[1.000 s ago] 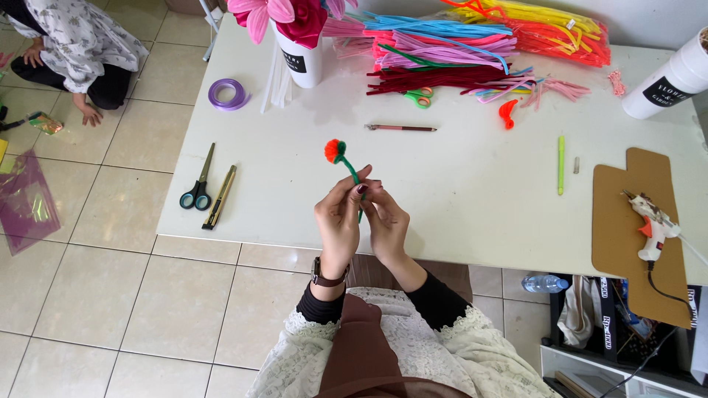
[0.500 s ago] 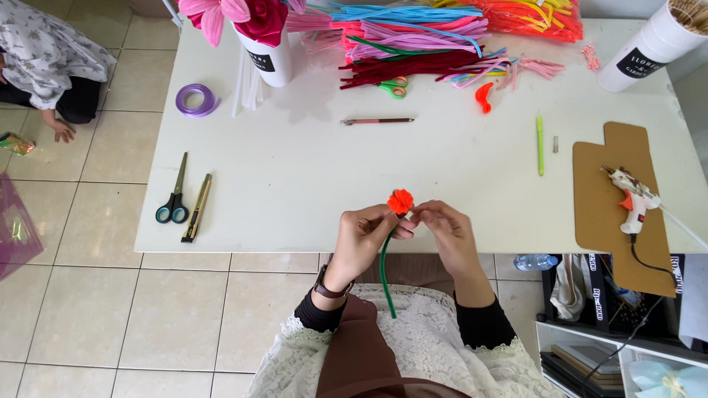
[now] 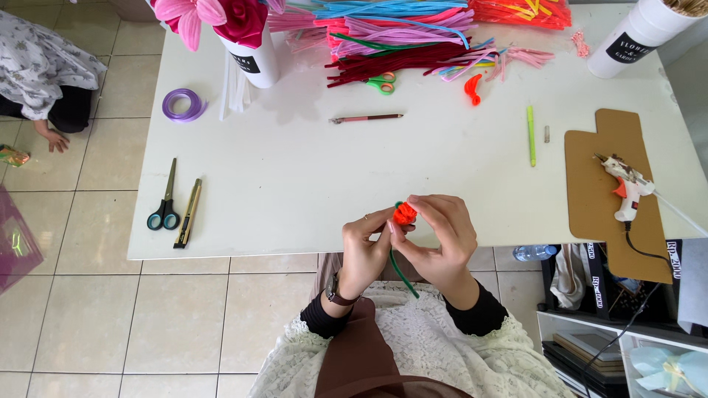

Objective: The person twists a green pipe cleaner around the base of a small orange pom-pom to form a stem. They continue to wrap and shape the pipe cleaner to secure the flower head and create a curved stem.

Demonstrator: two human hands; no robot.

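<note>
Both hands up over the near table edge, left hand (image 3: 365, 247) and right hand (image 3: 441, 237) pinching the orange pipe-cleaner bud (image 3: 404, 214) between fingertips so it stays tight, green stem (image 3: 402, 271) dangling toward my lap.

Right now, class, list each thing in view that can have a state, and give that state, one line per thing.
Left hand: pinching the orange flower.
Right hand: cupped around the orange flower.
Orange flower: coiled tight, on a green stem hanging down.
Scissors: shut, flat on the table.
Cutter: lying beside the scissors, blade not seen.
Glue gun: resting on cardboard, cord attached.
Ribbon roll: wound, lying flat.
</note>
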